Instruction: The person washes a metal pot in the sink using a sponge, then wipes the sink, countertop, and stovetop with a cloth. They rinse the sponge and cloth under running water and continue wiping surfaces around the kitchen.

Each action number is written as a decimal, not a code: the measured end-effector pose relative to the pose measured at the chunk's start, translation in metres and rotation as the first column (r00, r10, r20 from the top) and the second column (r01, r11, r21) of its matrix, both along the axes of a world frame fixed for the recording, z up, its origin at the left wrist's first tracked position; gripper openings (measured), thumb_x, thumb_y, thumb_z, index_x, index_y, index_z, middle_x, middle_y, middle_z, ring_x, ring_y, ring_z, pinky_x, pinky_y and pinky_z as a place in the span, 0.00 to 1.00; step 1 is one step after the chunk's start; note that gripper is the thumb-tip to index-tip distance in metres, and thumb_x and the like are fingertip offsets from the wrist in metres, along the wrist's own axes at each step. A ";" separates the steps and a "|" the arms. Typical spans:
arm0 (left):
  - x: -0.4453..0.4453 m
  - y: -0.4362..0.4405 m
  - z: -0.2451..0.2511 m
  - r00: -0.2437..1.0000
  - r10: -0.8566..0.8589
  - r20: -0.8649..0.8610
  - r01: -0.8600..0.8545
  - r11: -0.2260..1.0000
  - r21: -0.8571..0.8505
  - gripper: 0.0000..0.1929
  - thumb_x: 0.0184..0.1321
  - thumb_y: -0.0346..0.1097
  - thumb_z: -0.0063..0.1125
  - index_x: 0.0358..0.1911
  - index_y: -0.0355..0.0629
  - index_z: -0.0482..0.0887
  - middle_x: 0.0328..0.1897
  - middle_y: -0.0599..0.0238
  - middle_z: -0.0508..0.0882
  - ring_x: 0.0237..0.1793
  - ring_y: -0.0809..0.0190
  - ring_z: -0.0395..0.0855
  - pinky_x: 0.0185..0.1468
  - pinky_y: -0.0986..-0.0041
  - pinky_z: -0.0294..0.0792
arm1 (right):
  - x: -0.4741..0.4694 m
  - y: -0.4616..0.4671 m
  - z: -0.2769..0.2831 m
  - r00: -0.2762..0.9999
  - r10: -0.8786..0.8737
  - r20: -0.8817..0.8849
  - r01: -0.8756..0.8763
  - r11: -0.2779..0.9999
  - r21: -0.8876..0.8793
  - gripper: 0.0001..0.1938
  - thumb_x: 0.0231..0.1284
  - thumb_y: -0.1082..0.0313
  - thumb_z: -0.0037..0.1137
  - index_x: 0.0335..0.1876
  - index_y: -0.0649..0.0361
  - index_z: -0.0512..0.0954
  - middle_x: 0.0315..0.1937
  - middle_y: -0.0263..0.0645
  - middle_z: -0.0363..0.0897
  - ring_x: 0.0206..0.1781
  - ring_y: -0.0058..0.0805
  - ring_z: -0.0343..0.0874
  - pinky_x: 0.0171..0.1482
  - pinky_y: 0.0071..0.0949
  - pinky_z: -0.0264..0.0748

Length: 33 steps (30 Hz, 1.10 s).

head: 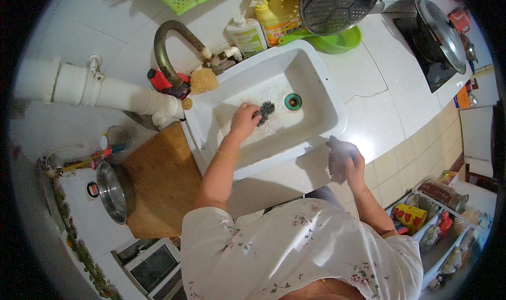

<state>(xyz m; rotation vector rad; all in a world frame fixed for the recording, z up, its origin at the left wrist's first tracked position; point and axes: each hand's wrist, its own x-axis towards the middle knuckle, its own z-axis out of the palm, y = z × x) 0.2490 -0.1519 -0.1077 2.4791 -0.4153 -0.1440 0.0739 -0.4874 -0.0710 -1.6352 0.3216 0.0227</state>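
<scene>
My left hand is inside the white sink, its fingers closed on a dark scouring pad near the basin floor. The green-ringed drain lies to the right of the pad. My right hand grips a crumpled brown cloth, which hangs beyond the sink's near right corner, by the counter's front edge. A curved metal faucet rises behind the sink's left end, with a tan sponge beside its base.
Soap and detergent bottles stand behind the sink, beside a green plastic ladle. A lidded pot sits on the cooktop at right. At left are a brown board, a metal bowl and a thick white pipe.
</scene>
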 end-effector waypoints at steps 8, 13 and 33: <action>-0.013 0.027 -0.032 0.972 -0.081 -0.221 0.122 0.976 0.180 0.08 0.53 0.23 0.56 0.37 0.34 0.81 0.36 0.59 0.82 0.34 0.61 0.81 0.39 0.71 0.73 | 0.014 0.020 0.012 1.000 0.002 -0.016 0.000 0.989 0.149 0.19 0.55 0.81 0.36 0.52 0.68 0.73 0.48 0.41 0.76 0.51 0.28 0.74 0.57 0.25 0.69; -0.016 0.019 0.009 0.958 0.118 -0.262 -0.114 0.993 0.030 0.06 0.56 0.24 0.50 0.33 0.32 0.81 0.36 0.58 0.83 0.34 0.60 0.81 0.40 0.70 0.74 | 0.014 0.010 0.005 1.000 -0.020 -0.020 0.024 0.981 0.193 0.19 0.56 0.81 0.34 0.52 0.67 0.72 0.48 0.40 0.76 0.51 0.27 0.74 0.57 0.25 0.69; 0.050 0.004 0.015 0.883 0.241 0.403 -0.203 0.970 -0.135 0.03 0.54 0.30 0.57 0.31 0.45 0.81 0.37 0.58 0.78 0.39 0.49 0.77 0.43 0.60 0.70 | 0.013 0.023 0.016 0.994 -0.066 -0.090 0.085 0.972 0.220 0.19 0.55 0.81 0.34 0.53 0.67 0.72 0.46 0.39 0.77 0.49 0.26 0.75 0.56 0.25 0.70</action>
